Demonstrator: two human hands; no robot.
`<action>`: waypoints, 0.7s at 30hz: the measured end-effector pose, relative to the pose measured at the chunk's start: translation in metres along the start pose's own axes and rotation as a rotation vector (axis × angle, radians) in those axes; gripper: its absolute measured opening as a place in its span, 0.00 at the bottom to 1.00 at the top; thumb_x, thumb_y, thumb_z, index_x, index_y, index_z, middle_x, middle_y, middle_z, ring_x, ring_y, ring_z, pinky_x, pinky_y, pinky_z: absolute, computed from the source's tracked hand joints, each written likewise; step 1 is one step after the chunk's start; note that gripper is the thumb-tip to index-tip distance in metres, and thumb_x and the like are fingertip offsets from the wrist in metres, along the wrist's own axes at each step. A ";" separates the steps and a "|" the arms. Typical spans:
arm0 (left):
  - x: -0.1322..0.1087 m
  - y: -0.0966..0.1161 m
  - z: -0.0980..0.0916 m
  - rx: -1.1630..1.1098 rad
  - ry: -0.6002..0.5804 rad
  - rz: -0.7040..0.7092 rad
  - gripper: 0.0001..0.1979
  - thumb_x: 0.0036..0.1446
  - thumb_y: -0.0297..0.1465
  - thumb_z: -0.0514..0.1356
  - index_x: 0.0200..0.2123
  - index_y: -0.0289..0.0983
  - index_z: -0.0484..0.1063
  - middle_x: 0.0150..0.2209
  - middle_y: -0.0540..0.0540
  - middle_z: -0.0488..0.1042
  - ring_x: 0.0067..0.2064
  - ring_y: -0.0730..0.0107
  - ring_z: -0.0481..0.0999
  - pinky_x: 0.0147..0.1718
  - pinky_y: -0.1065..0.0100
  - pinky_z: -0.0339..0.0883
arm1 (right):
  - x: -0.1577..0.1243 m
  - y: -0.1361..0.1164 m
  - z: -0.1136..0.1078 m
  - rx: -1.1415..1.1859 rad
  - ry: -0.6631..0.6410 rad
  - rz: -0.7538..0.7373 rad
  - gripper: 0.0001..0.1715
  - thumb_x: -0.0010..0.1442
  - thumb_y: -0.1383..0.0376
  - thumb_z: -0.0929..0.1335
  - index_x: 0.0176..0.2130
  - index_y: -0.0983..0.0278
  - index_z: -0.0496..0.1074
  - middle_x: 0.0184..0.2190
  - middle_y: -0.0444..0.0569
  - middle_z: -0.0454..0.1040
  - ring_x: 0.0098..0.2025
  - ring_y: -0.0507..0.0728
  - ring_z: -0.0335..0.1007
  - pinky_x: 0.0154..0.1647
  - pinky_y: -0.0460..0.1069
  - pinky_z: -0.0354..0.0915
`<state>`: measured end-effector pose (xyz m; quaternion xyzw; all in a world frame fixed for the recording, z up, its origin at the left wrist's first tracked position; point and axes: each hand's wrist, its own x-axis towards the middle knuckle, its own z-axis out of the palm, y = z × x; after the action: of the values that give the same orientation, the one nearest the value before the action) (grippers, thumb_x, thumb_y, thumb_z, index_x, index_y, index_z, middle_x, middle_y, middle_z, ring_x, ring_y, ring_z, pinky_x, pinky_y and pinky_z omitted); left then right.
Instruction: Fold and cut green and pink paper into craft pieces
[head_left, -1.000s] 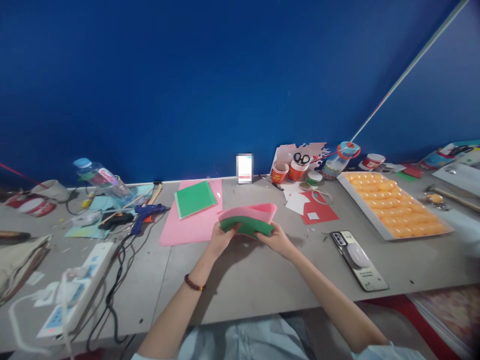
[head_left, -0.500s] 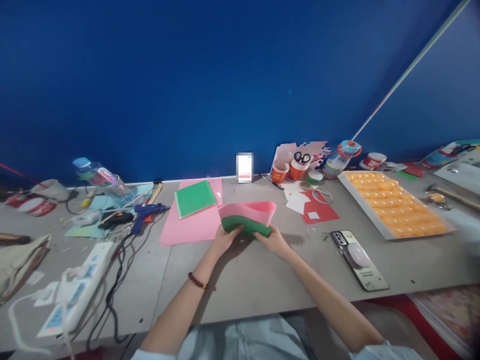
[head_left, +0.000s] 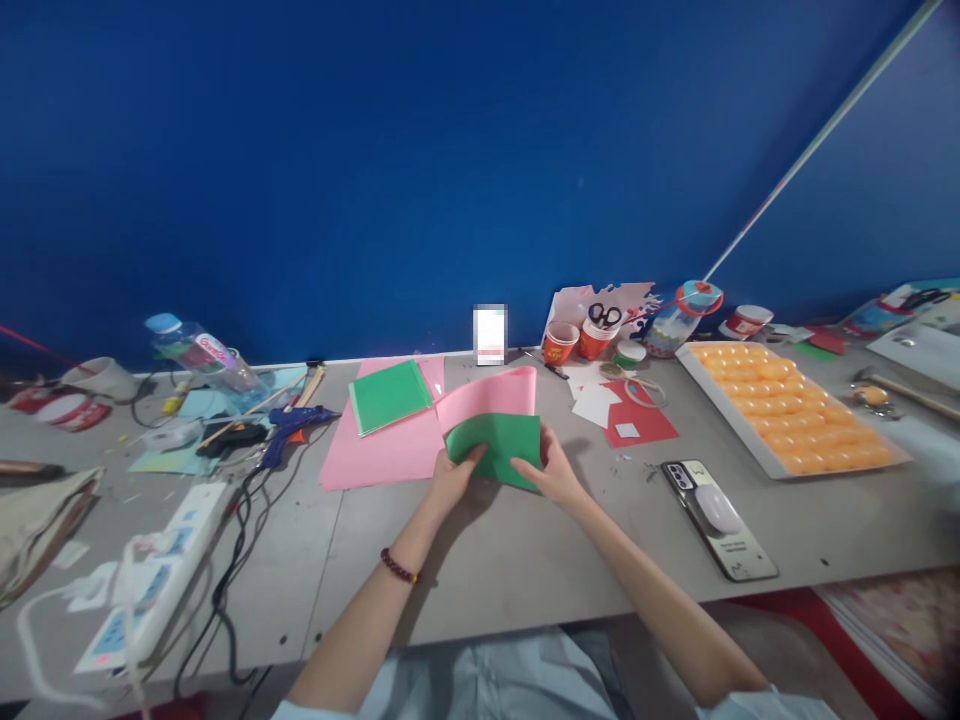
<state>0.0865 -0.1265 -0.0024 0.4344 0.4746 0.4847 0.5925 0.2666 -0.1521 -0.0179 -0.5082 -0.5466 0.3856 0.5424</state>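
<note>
Both hands hold a stack of paper sheets above the grey table point(head_left: 480, 560), a green sheet point(head_left: 499, 445) in front and a pink sheet point(head_left: 491, 395) curling up behind it. My left hand point(head_left: 454, 478) pinches the lower left corner of the green sheet. My right hand point(head_left: 553, 472) grips the lower right edge. The sheets are tilted up toward me, so the green face shows.
A large pink sheet point(head_left: 379, 450) with a green pad point(head_left: 390, 396) lies to the left. A blue glue gun point(head_left: 289, 425), cables and a power strip point(head_left: 150, 575) sit further left. A phone point(head_left: 716, 518), a tray of orange balls point(head_left: 791, 405), red cups with scissors point(head_left: 596, 335) and red paper point(head_left: 637, 420) lie to the right.
The sheets, held low and bent flat before, have been tipped upright, so the green face now shows and the pink one rises behind it. Both hands kept their grip.
</note>
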 end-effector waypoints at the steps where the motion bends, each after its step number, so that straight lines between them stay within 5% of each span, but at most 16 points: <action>1: -0.001 0.002 -0.001 -0.034 -0.005 -0.026 0.23 0.43 0.41 0.69 0.41 0.34 0.76 0.41 0.39 0.79 0.46 0.52 0.77 0.47 0.55 0.70 | 0.004 -0.012 -0.006 -0.020 0.014 -0.089 0.36 0.49 0.58 0.71 0.55 0.62 0.60 0.51 0.55 0.69 0.49 0.59 0.69 0.49 0.55 0.67; 6: -0.004 0.012 -0.004 -0.179 -0.123 -0.174 0.28 0.43 0.40 0.70 0.47 0.34 0.73 0.49 0.36 0.75 0.50 0.50 0.75 0.48 0.55 0.70 | 0.032 -0.113 -0.035 -0.280 0.091 -0.456 0.27 0.57 0.60 0.67 0.55 0.59 0.62 0.53 0.53 0.67 0.53 0.60 0.65 0.55 0.58 0.61; 11: -0.004 0.010 0.000 -0.167 -0.134 -0.172 0.30 0.42 0.38 0.71 0.49 0.36 0.73 0.51 0.37 0.74 0.54 0.50 0.72 0.53 0.54 0.66 | 0.068 -0.195 -0.011 -0.641 -0.325 -0.549 0.17 0.59 0.60 0.66 0.49 0.58 0.71 0.48 0.47 0.73 0.53 0.60 0.66 0.54 0.56 0.60; 15: -0.007 0.007 0.002 -0.129 -0.150 -0.200 0.29 0.41 0.40 0.71 0.47 0.35 0.74 0.48 0.36 0.76 0.51 0.49 0.74 0.52 0.53 0.66 | 0.103 -0.188 0.029 -0.691 -0.574 -0.447 0.21 0.57 0.58 0.67 0.50 0.60 0.72 0.45 0.48 0.76 0.47 0.60 0.70 0.46 0.53 0.64; 21: -0.013 0.004 0.004 -0.084 -0.181 -0.224 0.28 0.41 0.43 0.71 0.43 0.33 0.76 0.45 0.35 0.77 0.47 0.47 0.76 0.48 0.52 0.70 | 0.145 -0.154 0.054 -0.739 -0.741 -0.237 0.04 0.46 0.64 0.73 0.24 0.62 0.77 0.21 0.43 0.74 0.27 0.53 0.69 0.31 0.47 0.60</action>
<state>0.0883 -0.1387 0.0039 0.3955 0.4441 0.3937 0.7010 0.2078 -0.0321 0.1547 -0.4300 -0.8544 0.2573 0.1378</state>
